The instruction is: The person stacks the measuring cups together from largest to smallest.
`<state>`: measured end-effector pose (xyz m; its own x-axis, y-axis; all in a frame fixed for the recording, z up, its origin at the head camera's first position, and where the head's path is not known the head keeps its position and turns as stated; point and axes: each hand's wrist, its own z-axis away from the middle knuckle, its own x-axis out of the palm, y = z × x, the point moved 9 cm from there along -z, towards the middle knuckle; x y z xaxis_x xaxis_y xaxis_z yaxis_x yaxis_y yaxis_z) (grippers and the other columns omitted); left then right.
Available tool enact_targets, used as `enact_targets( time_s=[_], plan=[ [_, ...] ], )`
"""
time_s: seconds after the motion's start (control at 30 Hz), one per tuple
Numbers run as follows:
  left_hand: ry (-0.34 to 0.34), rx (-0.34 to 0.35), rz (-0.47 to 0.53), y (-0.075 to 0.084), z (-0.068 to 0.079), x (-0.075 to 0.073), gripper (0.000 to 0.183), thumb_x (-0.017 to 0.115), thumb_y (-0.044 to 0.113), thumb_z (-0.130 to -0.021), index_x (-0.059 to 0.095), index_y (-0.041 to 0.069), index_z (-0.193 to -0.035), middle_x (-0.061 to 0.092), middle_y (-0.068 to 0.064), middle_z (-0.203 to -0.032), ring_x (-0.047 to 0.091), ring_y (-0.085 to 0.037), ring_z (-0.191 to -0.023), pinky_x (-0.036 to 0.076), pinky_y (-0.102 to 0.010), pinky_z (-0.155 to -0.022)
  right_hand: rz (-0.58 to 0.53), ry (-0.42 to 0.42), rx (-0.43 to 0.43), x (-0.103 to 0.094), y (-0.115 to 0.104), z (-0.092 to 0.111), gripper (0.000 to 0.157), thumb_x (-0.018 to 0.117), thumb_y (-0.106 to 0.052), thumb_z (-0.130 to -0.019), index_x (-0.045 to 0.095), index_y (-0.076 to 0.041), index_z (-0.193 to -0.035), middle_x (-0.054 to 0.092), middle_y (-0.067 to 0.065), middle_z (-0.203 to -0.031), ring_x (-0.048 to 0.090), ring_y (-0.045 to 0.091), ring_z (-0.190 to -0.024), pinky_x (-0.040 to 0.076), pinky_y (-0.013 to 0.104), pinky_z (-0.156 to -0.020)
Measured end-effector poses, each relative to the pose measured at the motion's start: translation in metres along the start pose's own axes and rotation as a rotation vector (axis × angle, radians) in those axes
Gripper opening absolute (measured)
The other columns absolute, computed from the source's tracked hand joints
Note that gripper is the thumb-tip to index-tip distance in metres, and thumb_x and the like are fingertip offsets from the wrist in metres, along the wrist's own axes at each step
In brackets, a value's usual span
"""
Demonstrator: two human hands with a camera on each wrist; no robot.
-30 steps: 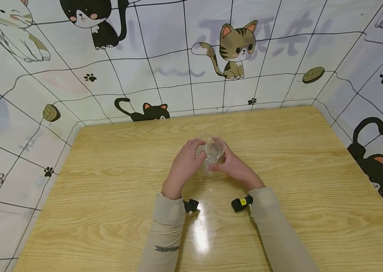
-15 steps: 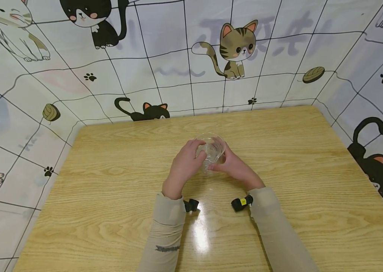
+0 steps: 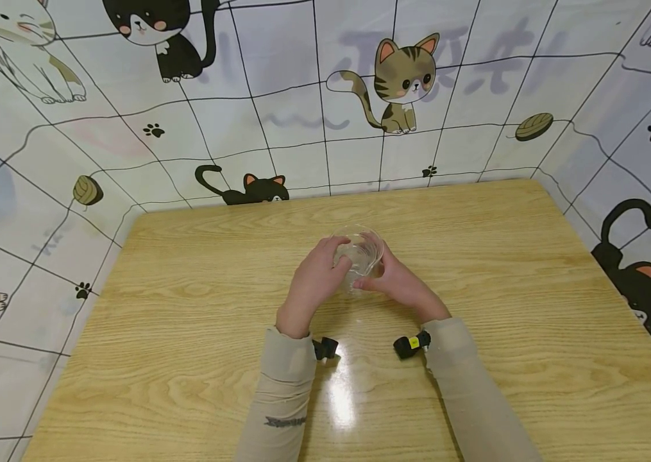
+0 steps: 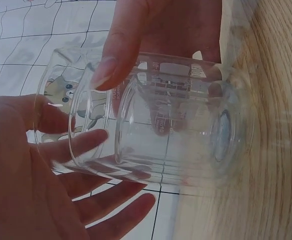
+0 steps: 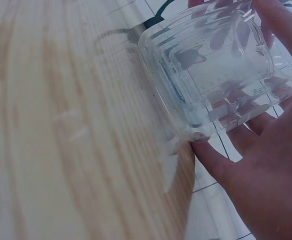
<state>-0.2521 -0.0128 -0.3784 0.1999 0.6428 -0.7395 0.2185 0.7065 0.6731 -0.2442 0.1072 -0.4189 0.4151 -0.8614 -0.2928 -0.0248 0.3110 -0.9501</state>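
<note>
A clear glass beaker (image 3: 365,273) with printed scale marks stands upright at the middle of the table, with smaller clear beaker (image 4: 141,135) walls nested inside it. My right hand (image 3: 403,285) grips the outer beaker from the right, its thumb on the near side low down and fingers round the far side. My left hand (image 3: 313,279) is at the rim from the left; its thumb and a finger reach into the mouth at the inner beaker's rim, while other fingers lie outside the glass. How many beakers are nested I cannot tell exactly.
The wooden table (image 3: 198,359) extends on every side of the hands. White sheeting (image 3: 279,115) printed with cats and grid lines rises behind and at both sides. Small black wrist cameras (image 3: 325,350) sit at the sleeve cuffs.
</note>
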Motion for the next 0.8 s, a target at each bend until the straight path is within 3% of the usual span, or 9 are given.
enact_targets(
  time_s=[0.17, 0.4, 0.67, 0.8],
  plan=[
    [-0.013, 0.039, 0.093, -0.003, -0.002, 0.003, 0.047, 0.041, 0.033, -0.092, 0.038, 0.022, -0.138, 0.048, -0.006, -0.131, 0.051, -0.022, -0.113, 0.045, -0.044, -0.088, -0.01, -0.004, 0.007, 0.0, 0.0, 0.001, 0.1, 0.074, -0.021, -0.077, 0.004, -0.035, -0.146, 0.014, 0.002, -0.153, 0.015, 0.025, -0.139, 0.021, 0.053, -0.108],
    [-0.038, 0.094, 0.197, -0.003, -0.004, 0.005, 0.054, 0.044, 0.04, -0.095, 0.026, 0.028, -0.144, 0.036, -0.003, -0.144, 0.044, -0.028, -0.124, 0.042, -0.049, -0.094, 0.009, -0.006, 0.004, -0.001, -0.002, 0.002, 0.099, 0.074, -0.022, -0.078, 0.004, -0.033, -0.147, 0.013, 0.002, -0.153, 0.012, 0.026, -0.14, 0.018, 0.054, -0.108],
    [-0.061, 0.044, 0.333, -0.012, -0.006, 0.007, 0.075, 0.052, 0.057, -0.085, 0.013, 0.033, -0.145, 0.03, -0.005, -0.148, 0.04, -0.028, -0.128, 0.041, -0.049, -0.096, 0.013, -0.006, 0.012, 0.0, -0.003, 0.003, 0.097, 0.073, -0.021, -0.079, 0.005, -0.029, -0.147, 0.01, 0.003, -0.154, 0.01, 0.026, -0.14, 0.014, 0.056, -0.109],
    [-0.088, 0.019, 0.329, -0.014, -0.006, 0.009, 0.08, 0.055, 0.062, -0.081, 0.012, 0.038, -0.144, 0.032, 0.001, -0.147, 0.042, -0.024, -0.126, 0.04, -0.046, -0.097, 0.007, -0.011, 0.014, 0.0, -0.003, 0.002, 0.097, 0.073, -0.025, -0.078, 0.005, -0.029, -0.147, 0.01, 0.002, -0.154, 0.01, 0.027, -0.14, 0.014, 0.056, -0.109]
  ],
)
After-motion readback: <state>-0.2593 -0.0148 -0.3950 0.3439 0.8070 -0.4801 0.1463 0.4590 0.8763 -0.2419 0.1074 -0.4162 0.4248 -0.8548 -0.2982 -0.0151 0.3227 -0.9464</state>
